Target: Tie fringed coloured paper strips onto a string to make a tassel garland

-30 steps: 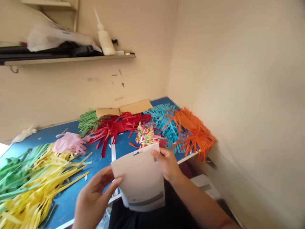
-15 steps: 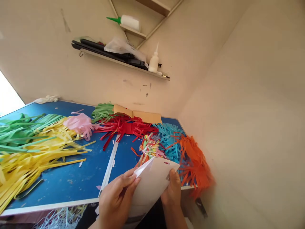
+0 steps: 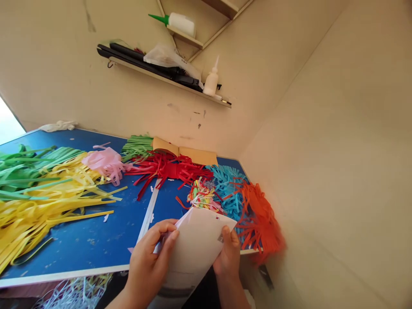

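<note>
A white sheet of paper (image 3: 196, 244), with faint print on it, is held up over the table's front edge. My left hand (image 3: 151, 253) pinches its left edge between thumb and fingers. On the right edge my right hand (image 3: 228, 253) grips it, thumb on the face near the top corner. The paper seems folded or layered at its upper left. Just beyond its top edge lies a bundle of mixed coloured paper strips (image 3: 202, 193). Blue fringed strips (image 3: 227, 184) and orange fringed strips (image 3: 260, 214) lie to the right of that bundle.
The blue table (image 3: 86, 240) carries yellow strips (image 3: 64, 201), green strips (image 3: 19, 171), pink strips (image 3: 104, 163), red strips (image 3: 174, 169) and a tan card piece (image 3: 199, 155). Above, a wall shelf (image 3: 144, 75) holds a glue bottle (image 3: 211, 82). Pale shreds (image 3: 77, 294) lie below the table.
The paper has tilted, so its open fold at the upper left looks narrower and more of its face shows. Both hands keep their hold and appear slightly further left as the view shifts.
</note>
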`<move>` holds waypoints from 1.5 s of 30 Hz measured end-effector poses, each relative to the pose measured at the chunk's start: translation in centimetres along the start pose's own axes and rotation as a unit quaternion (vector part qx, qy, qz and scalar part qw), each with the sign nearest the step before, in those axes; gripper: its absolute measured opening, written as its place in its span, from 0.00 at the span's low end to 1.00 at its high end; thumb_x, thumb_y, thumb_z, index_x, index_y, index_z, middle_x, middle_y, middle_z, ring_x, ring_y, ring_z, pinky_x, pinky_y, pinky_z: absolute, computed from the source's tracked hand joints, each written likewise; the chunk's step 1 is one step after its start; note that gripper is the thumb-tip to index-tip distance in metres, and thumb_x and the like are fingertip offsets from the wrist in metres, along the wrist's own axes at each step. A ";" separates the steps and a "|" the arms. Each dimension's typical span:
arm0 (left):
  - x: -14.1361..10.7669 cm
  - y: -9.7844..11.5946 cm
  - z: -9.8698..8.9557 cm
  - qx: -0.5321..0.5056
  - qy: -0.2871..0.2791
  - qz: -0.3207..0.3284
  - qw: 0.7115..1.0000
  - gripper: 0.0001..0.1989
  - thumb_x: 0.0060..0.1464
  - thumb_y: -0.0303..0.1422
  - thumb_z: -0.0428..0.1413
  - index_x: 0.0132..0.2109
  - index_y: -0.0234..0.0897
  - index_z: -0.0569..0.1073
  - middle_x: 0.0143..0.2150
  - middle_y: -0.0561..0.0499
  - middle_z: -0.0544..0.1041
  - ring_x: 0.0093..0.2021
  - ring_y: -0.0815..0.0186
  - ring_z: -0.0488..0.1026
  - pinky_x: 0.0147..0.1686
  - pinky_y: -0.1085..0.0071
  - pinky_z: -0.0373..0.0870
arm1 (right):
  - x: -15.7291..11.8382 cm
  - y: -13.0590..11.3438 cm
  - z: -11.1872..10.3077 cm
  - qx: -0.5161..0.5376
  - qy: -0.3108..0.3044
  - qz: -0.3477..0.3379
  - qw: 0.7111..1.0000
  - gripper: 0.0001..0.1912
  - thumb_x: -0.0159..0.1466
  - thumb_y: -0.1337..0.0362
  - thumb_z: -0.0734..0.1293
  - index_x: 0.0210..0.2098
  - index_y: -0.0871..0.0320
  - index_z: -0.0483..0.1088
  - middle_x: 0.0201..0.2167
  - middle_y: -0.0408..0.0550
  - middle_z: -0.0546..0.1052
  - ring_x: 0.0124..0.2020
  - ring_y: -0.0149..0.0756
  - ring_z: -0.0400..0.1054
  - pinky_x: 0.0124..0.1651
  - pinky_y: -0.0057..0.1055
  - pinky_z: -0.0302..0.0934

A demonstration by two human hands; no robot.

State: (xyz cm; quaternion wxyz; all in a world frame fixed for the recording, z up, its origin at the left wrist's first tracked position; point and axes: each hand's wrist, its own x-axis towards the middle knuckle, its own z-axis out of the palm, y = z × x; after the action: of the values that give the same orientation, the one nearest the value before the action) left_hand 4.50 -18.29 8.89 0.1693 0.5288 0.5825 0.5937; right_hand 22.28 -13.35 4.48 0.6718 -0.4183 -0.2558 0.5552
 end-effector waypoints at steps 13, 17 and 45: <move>0.6 -1.8 -0.6 -0.006 -0.009 -0.061 0.998 0.15 0.55 0.47 0.55 0.40 0.40 0.74 0.34 0.51 0.80 0.34 0.64 0.77 0.35 0.72 0.74 | 0.1 -0.4 -0.2 -0.125 -0.050 -0.075 0.988 0.21 0.54 0.48 0.75 0.25 0.61 0.75 0.20 0.42 0.70 0.23 0.29 0.59 0.27 0.26 0.57; 1.0 -2.0 -1.5 -0.020 -0.039 -0.094 0.995 0.16 0.55 0.48 0.56 0.39 0.40 0.75 0.33 0.52 0.79 0.33 0.66 0.76 0.32 0.74 0.73 | 0.3 -0.8 0.1 -0.163 -0.111 -0.086 0.977 0.22 0.58 0.46 0.71 0.27 0.62 0.76 0.21 0.44 0.69 0.23 0.30 0.58 0.28 0.27 0.57; 9.1 3.5 -3.5 0.169 -0.483 0.039 0.858 0.18 0.58 0.47 0.52 0.32 0.47 0.83 0.29 0.54 0.82 0.28 0.66 0.77 0.27 0.76 0.69 | -0.5 -4.2 4.2 -0.342 -0.430 -0.107 0.829 0.27 0.65 0.49 0.63 0.17 0.58 0.56 0.17 0.37 0.54 0.22 0.26 0.50 0.25 0.25 0.45</move>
State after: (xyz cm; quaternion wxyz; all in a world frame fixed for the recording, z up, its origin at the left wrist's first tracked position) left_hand -0.43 -13.62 16.73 0.3142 0.7921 0.4975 0.1625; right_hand 21.04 -12.82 10.29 0.3629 -0.3100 -0.7355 0.4809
